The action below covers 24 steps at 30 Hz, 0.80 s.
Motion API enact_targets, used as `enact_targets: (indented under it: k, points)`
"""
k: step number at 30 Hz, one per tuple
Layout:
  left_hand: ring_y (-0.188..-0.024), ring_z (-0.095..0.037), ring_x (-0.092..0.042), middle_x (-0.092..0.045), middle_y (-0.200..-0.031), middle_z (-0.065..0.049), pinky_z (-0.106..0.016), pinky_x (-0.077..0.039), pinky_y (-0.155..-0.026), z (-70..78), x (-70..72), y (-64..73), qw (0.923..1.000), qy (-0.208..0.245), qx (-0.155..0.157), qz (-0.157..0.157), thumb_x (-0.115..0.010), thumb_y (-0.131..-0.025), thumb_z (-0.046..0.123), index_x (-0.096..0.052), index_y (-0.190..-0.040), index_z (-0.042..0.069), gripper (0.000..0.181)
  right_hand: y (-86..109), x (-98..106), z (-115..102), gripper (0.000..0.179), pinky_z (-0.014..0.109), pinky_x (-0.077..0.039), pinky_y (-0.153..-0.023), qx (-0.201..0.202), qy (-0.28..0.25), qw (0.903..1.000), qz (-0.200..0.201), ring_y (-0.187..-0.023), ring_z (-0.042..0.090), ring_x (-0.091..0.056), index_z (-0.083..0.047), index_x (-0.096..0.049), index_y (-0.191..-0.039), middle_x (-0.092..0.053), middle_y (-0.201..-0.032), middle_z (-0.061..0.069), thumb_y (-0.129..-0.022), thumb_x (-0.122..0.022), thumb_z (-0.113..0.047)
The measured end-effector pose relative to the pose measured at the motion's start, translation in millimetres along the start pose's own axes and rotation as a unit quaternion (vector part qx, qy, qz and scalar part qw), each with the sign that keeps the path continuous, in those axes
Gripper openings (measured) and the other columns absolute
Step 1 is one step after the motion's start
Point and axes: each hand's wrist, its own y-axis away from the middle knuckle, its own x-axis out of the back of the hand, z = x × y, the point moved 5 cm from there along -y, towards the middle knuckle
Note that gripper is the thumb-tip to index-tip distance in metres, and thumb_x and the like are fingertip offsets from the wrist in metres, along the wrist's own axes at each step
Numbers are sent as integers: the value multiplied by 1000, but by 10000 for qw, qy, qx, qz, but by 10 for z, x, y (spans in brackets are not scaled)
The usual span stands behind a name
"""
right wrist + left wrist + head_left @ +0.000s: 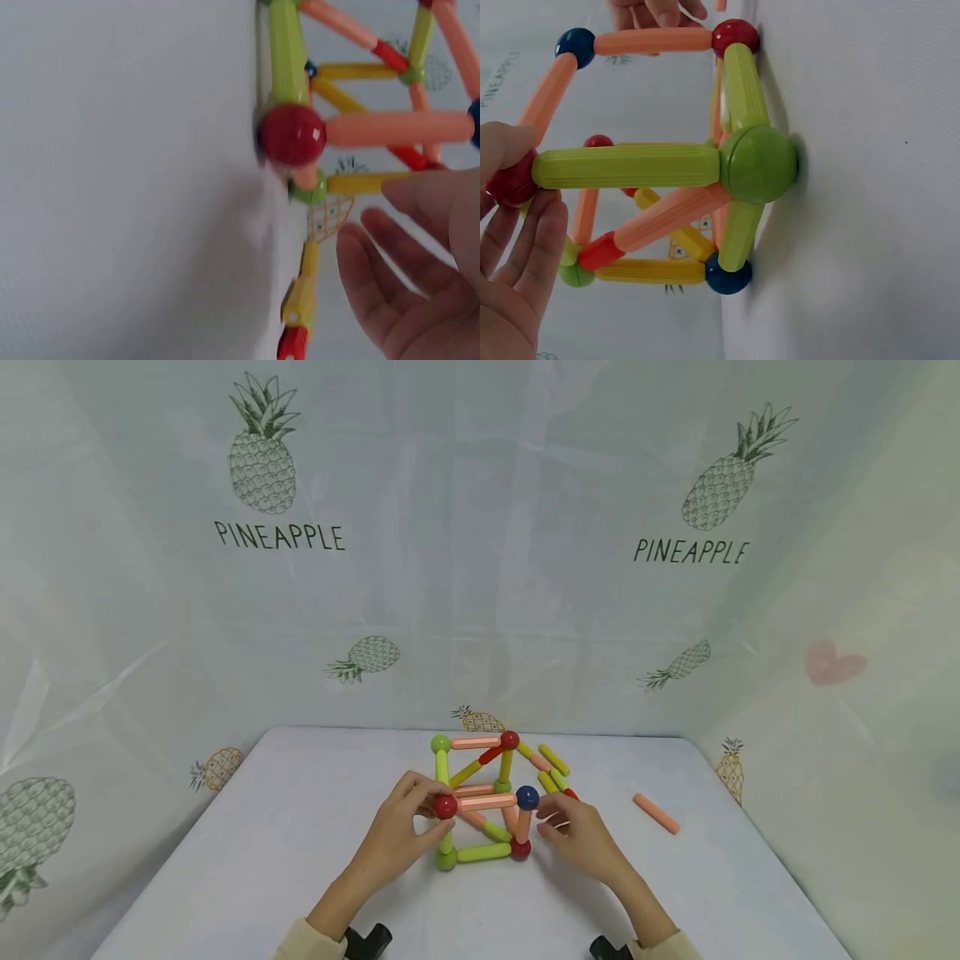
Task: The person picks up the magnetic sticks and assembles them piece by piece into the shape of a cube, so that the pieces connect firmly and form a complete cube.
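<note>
A cube-like frame of magnetic rods and balls stands on the white table, with a green ball [759, 164] and a dark red ball [293, 135] at its lower front corners. At the upper left front corner, my left hand [401, 827] pinches a red ball [446, 807] between thumb and fingers. An orange rod [487, 802] runs from that ball to a blue ball [527, 797] at the upper right. Just right of the blue ball is my right hand [585, 839], its fingers loosely bent and nothing in them. Diagonal rods [671, 217] cross the frame's sides.
Several loose yellow, green and red rods [554, 760] lie behind the right hand. A single orange rod [656, 813] lies farther right on the table [300, 802]. Behind the table hangs a pale curtain [480, 568] with pineapple prints.
</note>
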Motion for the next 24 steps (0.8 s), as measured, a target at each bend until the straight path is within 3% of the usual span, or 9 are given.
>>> enact_targets:
  k: [4,8,16,24]
  points:
    - [-94,-2,-59,-46,-111,13,-20,-52,-80,-24,-12,24,9999,78,-78,27,-80,-82,11,-62,-120,24,43,-84,170,237,27,32,-53,-74,-570,1032,9922,407,-83,19,-59,-11,-66,-110,-63,-101,7,-85,-76,-9]
    - [-98,-2,-59,-46,-113,13,-20,-52,-82,-34,-19,55,9999,64,-95,50,-78,-83,9,-60,-124,27,49,-171,246,473,33,37,-53,-75,-988,1805,9780,327,-81,22,-53,-9,-66,-114,-57,-105,13,-84,-77,-15]
    - [-98,-5,-60,-47,-115,9,-21,-52,-82,4,-20,62,9994,54,-321,121,-78,-83,5,-60,-127,19,50,-328,254,709,35,41,-54,-78,-1021,2157,9710,-158,-80,21,-55,-8,-65,-116,-61,-95,7,-84,-77,-12]
    - [-98,-5,-61,-47,-114,10,-21,-52,-82,-9,-21,74,9995,45,-255,156,-77,-82,0,-57,-129,26,57,-409,210,727,28,44,-55,-80,-1117,2701,9539,-678,-76,21,-54,-14,-67,-111,-61,-92,6,-85,-75,-10]
